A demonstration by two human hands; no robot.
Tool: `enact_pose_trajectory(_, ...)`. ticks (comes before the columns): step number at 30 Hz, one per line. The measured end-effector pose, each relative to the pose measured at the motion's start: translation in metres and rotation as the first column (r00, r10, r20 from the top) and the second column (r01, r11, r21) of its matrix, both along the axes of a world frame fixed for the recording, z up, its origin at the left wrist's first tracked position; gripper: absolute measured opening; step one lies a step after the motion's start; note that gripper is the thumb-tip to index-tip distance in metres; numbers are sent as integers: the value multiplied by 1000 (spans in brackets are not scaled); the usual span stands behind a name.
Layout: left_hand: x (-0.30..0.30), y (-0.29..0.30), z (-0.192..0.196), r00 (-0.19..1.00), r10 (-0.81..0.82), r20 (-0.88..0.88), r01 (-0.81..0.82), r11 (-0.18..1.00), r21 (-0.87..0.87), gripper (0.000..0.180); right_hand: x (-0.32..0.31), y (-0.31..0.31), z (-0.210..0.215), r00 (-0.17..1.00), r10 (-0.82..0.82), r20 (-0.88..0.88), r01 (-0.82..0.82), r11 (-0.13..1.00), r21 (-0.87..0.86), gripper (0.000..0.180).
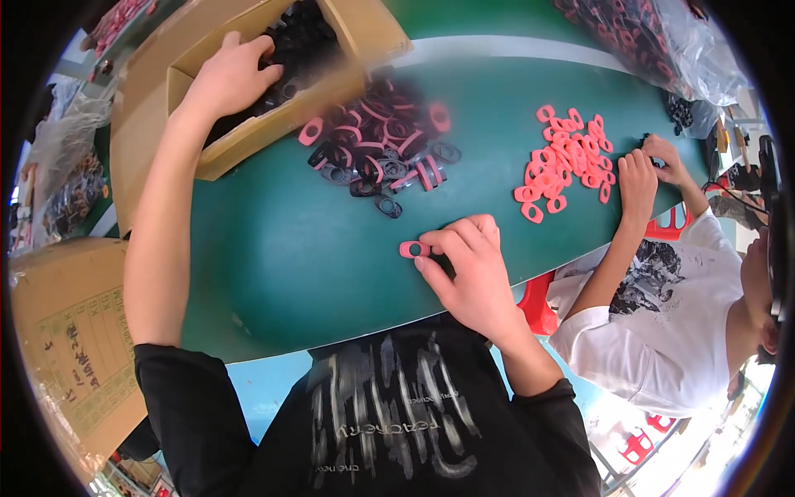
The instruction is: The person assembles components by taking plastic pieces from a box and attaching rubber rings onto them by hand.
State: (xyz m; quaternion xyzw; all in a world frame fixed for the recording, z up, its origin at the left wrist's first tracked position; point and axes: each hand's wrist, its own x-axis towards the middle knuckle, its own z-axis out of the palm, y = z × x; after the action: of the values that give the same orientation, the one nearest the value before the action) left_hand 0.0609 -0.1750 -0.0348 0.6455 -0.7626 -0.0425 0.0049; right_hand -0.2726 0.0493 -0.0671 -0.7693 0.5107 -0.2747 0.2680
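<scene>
surface (281,290): green, running from near left to far right, its near edge close to the person's black shirt (389,406).
co-worker (662,331): in a white shirt at the right side, hands together beside the coral pile, well apart from the person's own.
cardboard box (360,33): open, far left, set at a slant, holding many black parts (306,41).
mixed pile (373,147): black and pink pieces heaped just right of the box, on the far side of the right hand.
coral pile (571,157): bright ring-shaped pieces in a loose heap, far right.
left hand (232,74): the nearer hand to the black parts, which lie right of and below its fingers; arm stretched out to the far left, back of the hand up, fingers bent down into the box; the fingertips are hard to make out, so i cannot tell whether this grip has a part or is loose.
right hand (472,257): elbow bent, forearm slanting in from near right, grip pinching the pink ring between thumb and forefinger.
pink ring (405,249): over the middle of the surface, sticking out left from the right grip, long axis roughly left to right, pinched at its right end; the box lies to its far left, well apart.
</scene>
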Motion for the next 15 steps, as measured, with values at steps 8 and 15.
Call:
enact_pose_trajectory(8,5,-11,-8,1000,13,-10,-13,999,-46,48,3,0,-2,1000,-20,2,20,1000,-14,18)
enact_pose_trajectory(15,9,-25,4,987,111,-120,-119,991,-66,38,1,-1,7,993,-65,102,66,998,-4,19)
